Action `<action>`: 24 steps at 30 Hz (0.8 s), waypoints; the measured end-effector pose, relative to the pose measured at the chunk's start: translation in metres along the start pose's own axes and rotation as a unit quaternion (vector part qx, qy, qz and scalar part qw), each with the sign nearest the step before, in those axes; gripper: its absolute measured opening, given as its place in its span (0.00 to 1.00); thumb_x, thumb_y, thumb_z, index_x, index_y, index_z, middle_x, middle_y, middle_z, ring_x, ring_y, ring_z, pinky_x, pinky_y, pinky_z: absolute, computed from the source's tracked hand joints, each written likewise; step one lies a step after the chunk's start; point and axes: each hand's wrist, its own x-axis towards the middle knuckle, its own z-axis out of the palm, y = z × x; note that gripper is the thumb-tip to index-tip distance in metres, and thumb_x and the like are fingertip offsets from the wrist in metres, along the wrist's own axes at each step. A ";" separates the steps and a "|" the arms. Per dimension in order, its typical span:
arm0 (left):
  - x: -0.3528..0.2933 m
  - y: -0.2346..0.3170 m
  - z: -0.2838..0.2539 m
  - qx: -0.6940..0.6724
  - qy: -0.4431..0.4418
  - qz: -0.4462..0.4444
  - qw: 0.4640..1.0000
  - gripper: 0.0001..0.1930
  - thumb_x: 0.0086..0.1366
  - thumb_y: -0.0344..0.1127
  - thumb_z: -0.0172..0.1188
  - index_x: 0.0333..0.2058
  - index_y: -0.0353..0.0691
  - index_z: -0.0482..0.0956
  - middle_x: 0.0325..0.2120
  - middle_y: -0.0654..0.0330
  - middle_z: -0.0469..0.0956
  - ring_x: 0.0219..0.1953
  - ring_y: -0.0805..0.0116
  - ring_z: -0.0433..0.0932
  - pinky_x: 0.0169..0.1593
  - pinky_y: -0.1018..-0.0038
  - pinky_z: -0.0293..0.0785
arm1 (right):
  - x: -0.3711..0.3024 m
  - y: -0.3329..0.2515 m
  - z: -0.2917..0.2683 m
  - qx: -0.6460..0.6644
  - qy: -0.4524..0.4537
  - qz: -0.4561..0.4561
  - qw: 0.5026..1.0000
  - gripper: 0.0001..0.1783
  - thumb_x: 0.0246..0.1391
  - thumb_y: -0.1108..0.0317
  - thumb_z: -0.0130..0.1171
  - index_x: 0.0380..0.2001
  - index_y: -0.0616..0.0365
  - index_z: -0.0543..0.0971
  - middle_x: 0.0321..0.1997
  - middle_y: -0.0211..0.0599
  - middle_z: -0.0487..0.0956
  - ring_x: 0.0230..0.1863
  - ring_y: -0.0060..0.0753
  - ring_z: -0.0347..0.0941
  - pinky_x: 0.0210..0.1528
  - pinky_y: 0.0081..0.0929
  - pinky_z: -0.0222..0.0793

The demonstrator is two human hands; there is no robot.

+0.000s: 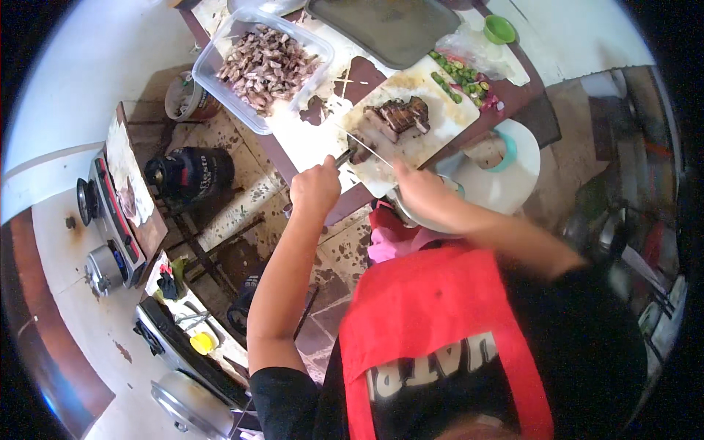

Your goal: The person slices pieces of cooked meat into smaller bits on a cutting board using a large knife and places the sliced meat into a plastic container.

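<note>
A white cutting board (458,121) lies on the table in front of me, with a piece of browned grilled meat (400,117), partly sliced, on it. My right hand (422,192) is closed around a knife, its thin blade (367,144) slanting to the upper left over the board's near left part. Fingers wrapped, my left hand (315,191) grips a dark utensil (343,156) whose kind I cannot make out. Its tip reaches a smaller bit of meat (361,150) beside the blade. The knife's handle is hidden in my right hand.
A clear plastic tub (205,73) of chopped meat stands at the far left of the table. Behind the board are a dark tray (381,29), chopped green chillies (462,72), a plastic bag (484,55) and a green bowl (499,29). Left sit a gas cylinder (198,172) and stoves (121,220).
</note>
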 end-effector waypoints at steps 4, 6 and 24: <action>0.002 0.002 0.009 0.003 0.012 0.009 1.000 0.11 0.62 0.40 0.44 0.35 0.39 0.67 0.24 0.49 0.78 0.29 0.51 0.78 0.33 0.61 0.73 | 0.025 0.009 0.025 -0.040 -0.007 0.019 0.999 0.13 0.55 0.69 0.34 0.40 0.67 0.61 0.23 0.59 0.74 0.27 0.59 0.73 0.29 0.52 0.67; 0.002 0.004 0.010 0.008 0.028 0.010 1.000 0.11 0.62 0.40 0.44 0.35 0.39 0.67 0.24 0.49 0.78 0.29 0.51 0.78 0.32 0.61 0.73 | 0.046 0.013 0.022 -0.018 0.025 0.007 1.000 0.13 0.56 0.68 0.34 0.41 0.66 0.61 0.23 0.59 0.74 0.28 0.61 0.73 0.29 0.52 0.67; -0.002 0.014 0.005 0.012 0.049 -0.001 0.999 0.15 0.60 0.44 0.48 0.38 0.38 0.66 0.25 0.49 0.78 0.30 0.50 0.78 0.33 0.59 0.73 | 0.021 -0.002 -0.022 -0.018 -0.004 -0.009 1.000 0.17 0.45 0.75 0.44 0.41 0.69 0.60 0.25 0.61 0.74 0.30 0.62 0.72 0.35 0.51 0.67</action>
